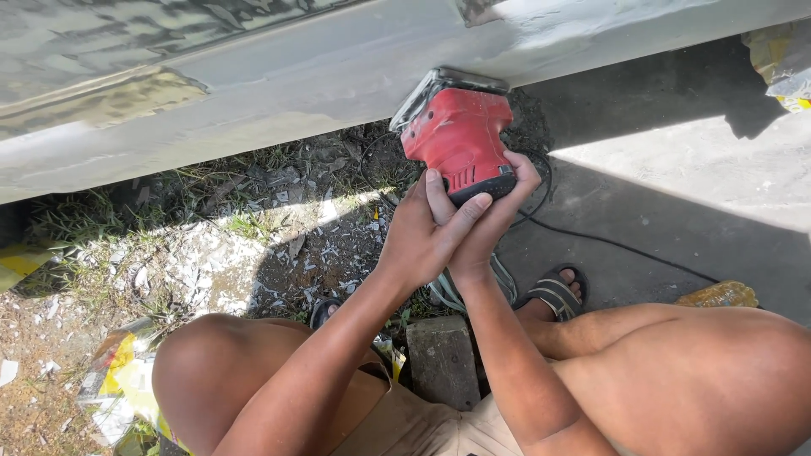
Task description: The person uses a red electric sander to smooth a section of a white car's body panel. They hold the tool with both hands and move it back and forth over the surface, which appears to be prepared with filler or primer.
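Observation:
A red power sander (456, 135) with a black rear grip is pressed pad-first against a long grey-white body panel (279, 84) running across the top. My right hand (498, 215) wraps the sander's black rear end from below. My left hand (418, 232) clasps over the right hand and the tool's back, thumb on the black grip. A black power cord (625, 249) trails from the sander to the right over the ground.
I squat with both knees in view. A sandalled foot (553, 291) rests on dark concrete. A grey block (443, 359) lies between my legs. Grass, white debris and yellow wrappers (118, 380) cover the ground at left. A masked patch (781, 59) sits top right.

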